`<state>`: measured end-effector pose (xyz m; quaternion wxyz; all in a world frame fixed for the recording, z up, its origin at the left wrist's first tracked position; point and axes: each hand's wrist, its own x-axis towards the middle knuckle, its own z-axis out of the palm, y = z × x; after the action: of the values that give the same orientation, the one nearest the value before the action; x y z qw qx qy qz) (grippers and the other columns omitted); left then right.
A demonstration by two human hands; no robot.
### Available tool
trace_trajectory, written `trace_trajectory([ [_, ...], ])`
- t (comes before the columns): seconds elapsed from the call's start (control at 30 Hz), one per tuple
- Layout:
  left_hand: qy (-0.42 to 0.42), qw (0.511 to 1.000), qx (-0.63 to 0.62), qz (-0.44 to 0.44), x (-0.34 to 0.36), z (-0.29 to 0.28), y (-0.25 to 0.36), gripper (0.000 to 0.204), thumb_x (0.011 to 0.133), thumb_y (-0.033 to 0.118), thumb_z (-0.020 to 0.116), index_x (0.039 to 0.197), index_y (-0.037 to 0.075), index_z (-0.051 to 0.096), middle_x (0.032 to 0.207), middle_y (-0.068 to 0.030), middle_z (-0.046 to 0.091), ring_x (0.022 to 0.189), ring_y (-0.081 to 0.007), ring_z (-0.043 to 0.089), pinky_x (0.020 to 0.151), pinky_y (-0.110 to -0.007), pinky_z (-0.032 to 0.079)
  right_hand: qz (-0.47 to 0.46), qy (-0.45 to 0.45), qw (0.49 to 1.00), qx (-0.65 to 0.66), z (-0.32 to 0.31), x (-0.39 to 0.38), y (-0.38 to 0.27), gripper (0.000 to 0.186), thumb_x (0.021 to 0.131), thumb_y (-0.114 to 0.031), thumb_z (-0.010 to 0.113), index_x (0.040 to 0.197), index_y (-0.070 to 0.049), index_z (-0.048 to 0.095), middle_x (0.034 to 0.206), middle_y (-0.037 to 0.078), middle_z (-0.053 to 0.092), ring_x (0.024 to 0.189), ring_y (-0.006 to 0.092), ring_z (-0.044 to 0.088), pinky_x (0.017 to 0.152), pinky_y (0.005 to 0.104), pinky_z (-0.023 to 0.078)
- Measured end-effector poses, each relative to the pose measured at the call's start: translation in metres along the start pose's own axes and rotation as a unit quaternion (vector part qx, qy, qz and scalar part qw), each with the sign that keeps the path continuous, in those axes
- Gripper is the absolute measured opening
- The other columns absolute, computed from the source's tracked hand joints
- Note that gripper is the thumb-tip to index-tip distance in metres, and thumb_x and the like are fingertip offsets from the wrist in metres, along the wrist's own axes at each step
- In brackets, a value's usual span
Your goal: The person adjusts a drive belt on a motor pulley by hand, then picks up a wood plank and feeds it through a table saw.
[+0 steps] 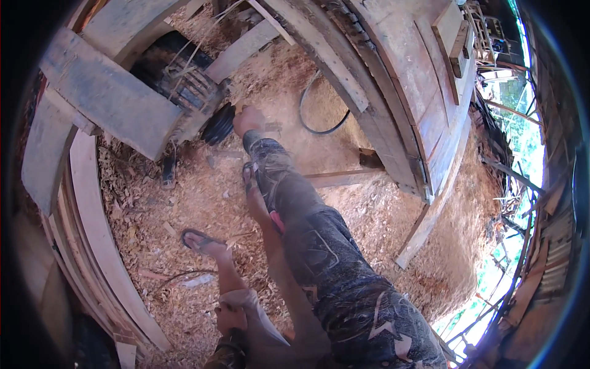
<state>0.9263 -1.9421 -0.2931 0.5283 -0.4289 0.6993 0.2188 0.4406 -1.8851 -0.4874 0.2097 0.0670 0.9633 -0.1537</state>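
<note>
Your right hand (pixel 249 120) curls beside one black, ribbed, rounded part (pixel 219 125) near the rough planks (pixel 114 92); whether it grips anything, I can't tell. That arm stretches forward, its dark sleeve dusty. Your left hand (pixel 231 317) bends low by your leg, grip unclear. One thin black loop (pixel 300 109) lies on flaky wood shavings (pixel 147 227).

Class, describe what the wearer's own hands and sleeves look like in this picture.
Both the left hand and right hand are bare, without gloves. The long, dark right sleeve carries pale angular markings and dusty smears; the dark left sleeve shows only partly.
</note>
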Motion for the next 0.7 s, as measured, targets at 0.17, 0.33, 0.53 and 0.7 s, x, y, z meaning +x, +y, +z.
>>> trace_trajectory([
  [0.17, -0.034, 0.999, 0.014, 0.026, -0.002, -0.009, 0.006, 0.043, 0.079, 0.034, 0.055, 0.112, 0.006, 0.05, 0.109, -0.0226, 0.049, 0.089, -0.0432, 0.061, 0.077, -0.052, 0.051, 0.005, -0.003, 1.0, -0.017, 0.0, 0.01, 0.006, 0.026, 0.08, -0.024, 0.054, 0.092, -0.005, 0.068, 0.093, 0.02, 0.066, 0.09, 0.0355, 0.064, 0.08, 0.043, 0.051],
  [0.33, -0.025, 0.999, 0.012, 0.02, -0.002, -0.01, 0.005, 0.041, 0.079, 0.033, 0.055, 0.11, 0.006, 0.05, 0.109, -0.0224, 0.05, 0.089, -0.0425, 0.061, 0.076, -0.051, 0.051, -0.01, -0.006, 1.0, -0.009, -0.002, 0.004, 0.001, 0.026, 0.08, -0.023, 0.053, 0.092, -0.005, 0.067, 0.092, 0.021, 0.066, 0.091, 0.0359, 0.063, 0.081, 0.0432, 0.05],
  [0.53, -0.021, 0.999, 0.028, 0.018, -0.001, -0.018, 0.007, 0.04, 0.078, 0.032, 0.055, 0.109, 0.007, 0.05, 0.107, -0.0218, 0.05, 0.089, -0.0413, 0.062, 0.075, -0.051, 0.051, -0.014, -0.015, 1.0, -0.007, -0.011, 0.001, -0.002, 0.028, 0.079, -0.021, 0.052, 0.095, -0.004, 0.067, 0.095, 0.022, 0.066, 0.092, 0.0359, 0.063, 0.083, 0.0433, 0.05],
  [0.7, -0.031, 0.999, 0.038, 0.018, 0.0, -0.026, 0.012, 0.044, 0.079, 0.036, 0.055, 0.113, 0.007, 0.05, 0.111, -0.0223, 0.051, 0.092, -0.0411, 0.062, 0.077, -0.05, 0.052, -0.043, -0.03, 0.999, 0.008, -0.035, -0.016, 0.021, 0.036, 0.081, -0.022, 0.05, 0.109, -0.005, 0.064, 0.1, 0.023, 0.065, 0.094, 0.0368, 0.062, 0.085, 0.043, 0.048],
])
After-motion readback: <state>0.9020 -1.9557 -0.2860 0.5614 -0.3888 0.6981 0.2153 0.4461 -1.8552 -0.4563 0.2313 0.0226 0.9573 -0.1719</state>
